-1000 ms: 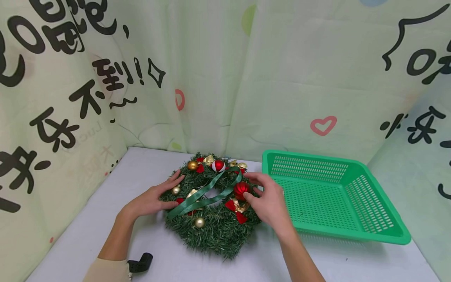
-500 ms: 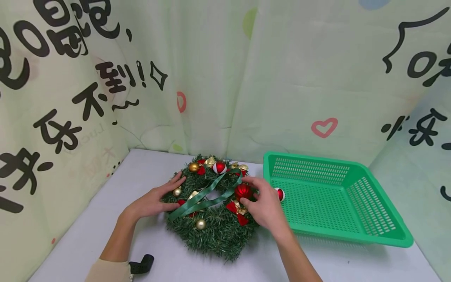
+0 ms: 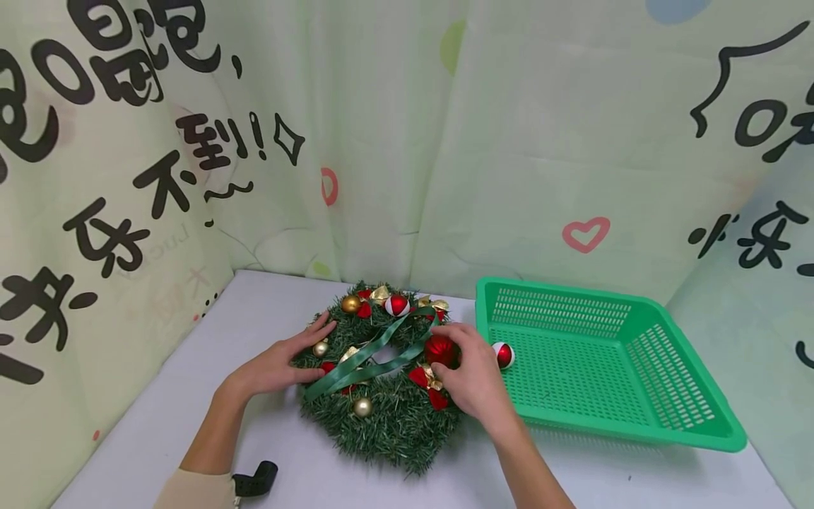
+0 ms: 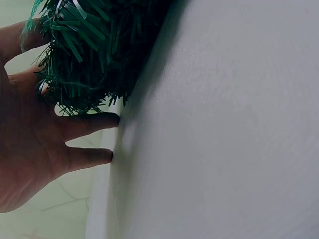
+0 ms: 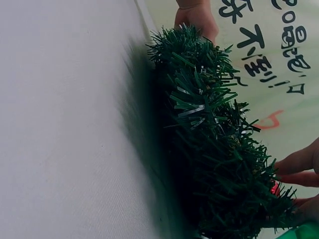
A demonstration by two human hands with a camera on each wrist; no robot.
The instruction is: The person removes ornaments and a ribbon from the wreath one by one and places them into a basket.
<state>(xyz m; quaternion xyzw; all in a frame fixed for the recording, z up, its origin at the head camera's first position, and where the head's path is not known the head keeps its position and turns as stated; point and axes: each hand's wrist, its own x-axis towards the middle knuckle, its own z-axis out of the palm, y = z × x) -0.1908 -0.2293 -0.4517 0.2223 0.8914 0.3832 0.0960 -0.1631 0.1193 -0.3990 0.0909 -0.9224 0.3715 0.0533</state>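
Note:
A green Christmas wreath (image 3: pixel 394 431) lies on the white table, set with gold baubles, red-and-gold bows and a loop of green ribbon (image 3: pixel 343 371). My left hand (image 3: pixel 273 364) rests on its left side with fingers spread, and in the left wrist view two fingertips reach past the needles to the table. Thumb and fingers of my right hand (image 3: pixel 473 375) hold a red bauble (image 3: pixel 440 350) at the wreath's right side, partly covered by them. Just right of that hand shows a red-and-white bauble (image 3: pixel 504 355); whether it lies in the basket I cannot tell.
A green plastic basket (image 3: pixel 636 435) stands right of the wreath, close to my right hand. Printed curtains (image 3: pixel 509 141) close off the back and sides of the table (image 3: pixel 267 304). A black strap device (image 3: pixel 256 479) sits at my left wrist.
My right hand has shifted slightly left around the red bauble, and the red-and-white bauble beside it has come into view. The left hand keeps its place on the wreath.

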